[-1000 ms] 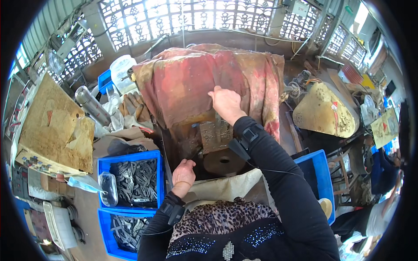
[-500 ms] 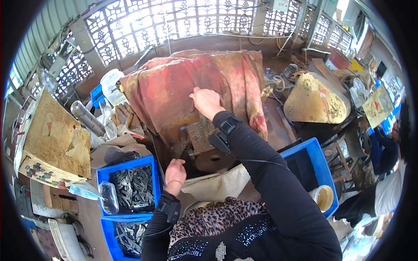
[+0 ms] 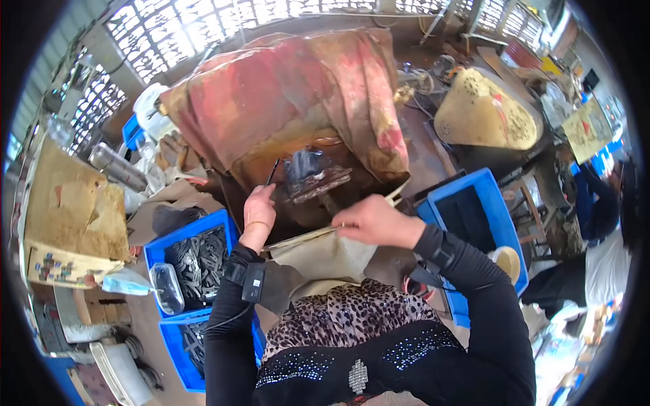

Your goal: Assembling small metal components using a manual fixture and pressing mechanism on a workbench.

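My left hand (image 3: 258,215) is closed around the lower end of a thin dark rod (image 3: 273,172), which points up and away. Whether the rod is loose or part of the machine, I cannot tell. Just right of its tip is a metal block (image 3: 313,174) with a dark, shiny top, under the hanging red-brown stained cloth (image 3: 271,88). My right hand (image 3: 379,222) has its fingers pinched together over the upper edge of a pale cloth sheet (image 3: 325,257) in front of my body. What lies between those fingers is hidden.
Left of me, a blue bin (image 3: 233,227) holds many dark metal pieces, with another blue bin (image 3: 177,362) below it. On the right, a larger blue bin (image 3: 497,203) stands by a pale cup (image 3: 506,260). A stained cream-coloured cover (image 3: 481,111) lies beyond.
My right hand has come down from before the red cloth to the pale sheet's edge. My left hand has risen slightly, with the rod now showing above it. The view has tilted downward.
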Tool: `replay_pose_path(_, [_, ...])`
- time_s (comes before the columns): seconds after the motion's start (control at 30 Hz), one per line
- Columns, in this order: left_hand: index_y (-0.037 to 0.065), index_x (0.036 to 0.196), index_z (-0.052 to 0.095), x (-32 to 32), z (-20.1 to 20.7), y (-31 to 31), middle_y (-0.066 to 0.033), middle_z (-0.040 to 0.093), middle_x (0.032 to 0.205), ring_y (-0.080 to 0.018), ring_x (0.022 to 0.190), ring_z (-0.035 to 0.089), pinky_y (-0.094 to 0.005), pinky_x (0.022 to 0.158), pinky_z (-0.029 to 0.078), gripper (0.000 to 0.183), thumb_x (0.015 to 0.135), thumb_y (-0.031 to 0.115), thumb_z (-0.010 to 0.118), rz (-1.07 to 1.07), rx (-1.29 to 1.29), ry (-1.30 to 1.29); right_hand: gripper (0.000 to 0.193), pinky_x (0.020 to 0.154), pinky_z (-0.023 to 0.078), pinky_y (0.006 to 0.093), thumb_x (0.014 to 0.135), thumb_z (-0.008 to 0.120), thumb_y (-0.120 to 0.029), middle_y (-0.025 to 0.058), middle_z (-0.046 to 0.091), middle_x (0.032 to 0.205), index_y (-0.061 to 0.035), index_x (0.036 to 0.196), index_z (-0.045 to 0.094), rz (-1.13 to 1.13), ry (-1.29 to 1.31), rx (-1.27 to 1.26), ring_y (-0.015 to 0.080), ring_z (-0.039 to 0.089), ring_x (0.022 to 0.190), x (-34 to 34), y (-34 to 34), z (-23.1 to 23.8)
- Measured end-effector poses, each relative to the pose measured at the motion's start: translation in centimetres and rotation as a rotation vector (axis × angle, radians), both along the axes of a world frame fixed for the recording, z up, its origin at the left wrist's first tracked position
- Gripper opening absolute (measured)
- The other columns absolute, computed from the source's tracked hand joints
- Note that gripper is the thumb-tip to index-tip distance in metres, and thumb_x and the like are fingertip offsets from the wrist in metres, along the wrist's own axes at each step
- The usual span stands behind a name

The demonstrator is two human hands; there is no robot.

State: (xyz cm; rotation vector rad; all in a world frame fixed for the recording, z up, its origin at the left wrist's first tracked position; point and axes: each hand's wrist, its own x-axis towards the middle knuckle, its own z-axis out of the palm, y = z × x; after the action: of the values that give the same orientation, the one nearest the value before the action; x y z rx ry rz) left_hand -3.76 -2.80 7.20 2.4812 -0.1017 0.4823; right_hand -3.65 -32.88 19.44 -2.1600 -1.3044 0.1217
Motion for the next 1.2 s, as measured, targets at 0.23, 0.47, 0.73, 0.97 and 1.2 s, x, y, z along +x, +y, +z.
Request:
replay_pose_path(0.23, [0.003,0.119,0.061,0.4,-3.1,0.5,-0.0203,0.061,0.107,-0.0378,0.092,0.060,-0.0428,0.083,0.051,0.037,0.083,0.005,0.054,-0.285,0.527,0.025,0.016,0.057,0.048,0.0488,0.077,0.061,-0.027,0.0131,0.059,0.062,-0.0114,0.073,0.061,-0.099,-0.022,-0.070,0.0361,0.061,0.063,-5.3,-1.8,-6.7])
replay_pose_path(0.47, [0.004,0.085,0.068,3.1,-5.1,-0.4,-0.0193,0.063,0.085,-0.0388,0.083,0.062,-0.0452,0.078,0.050,0.011,0.081,0.012,0.061,-0.248,0.574,0.259,0.016,0.056,0.044,0.0490,0.077,0.064,-0.027,0.0111,0.060,0.064,-0.0114,0.077,0.059,-0.058,-0.142,0.034,0.0361,0.060,0.065,-6.9,-3.9,-6.7])
replay_pose_path(0.73, [0.002,0.080,0.068,5.5,-10.3,-0.1,-0.0216,0.066,0.082,-0.0411,0.081,0.064,-0.0468,0.072,0.052,0.012,0.077,0.014,0.065,-0.144,0.522,0.333,0.020,0.060,0.044,0.0487,0.076,0.067,-0.031,0.0112,0.063,0.070,-0.0126,0.085,0.064,-0.021,0.003,0.016,0.0339,0.062,0.073,-5.9,-3.6,-6.3])
replay_pose_path(0.97, [0.003,0.076,0.067,2.3,-10.5,2.5,-0.0215,0.066,0.082,-0.0405,0.080,0.065,-0.0481,0.072,0.053,0.018,0.078,0.021,0.065,-0.179,0.401,0.301,0.029,0.064,0.046,0.0468,0.075,0.069,-0.038,0.0100,0.065,0.074,-0.0117,0.085,0.068,0.063,0.248,-0.167,0.0330,0.063,0.076,-4.7,-1.2,-7.0])
replay_pose_path(1.2, [0.006,0.080,0.066,0.8,3.7,-4.1,-0.0188,0.062,0.073,-0.0353,0.069,0.063,-0.0448,0.062,0.050,0.022,0.090,0.023,0.058,0.026,0.072,0.106,0.023,0.065,0.052,0.0427,0.088,0.061,-0.032,0.0122,0.067,0.075,-0.0095,0.092,0.067,-0.455,0.207,0.133,0.0299,0.067,0.071,-1.7,-3.3,-2.6])
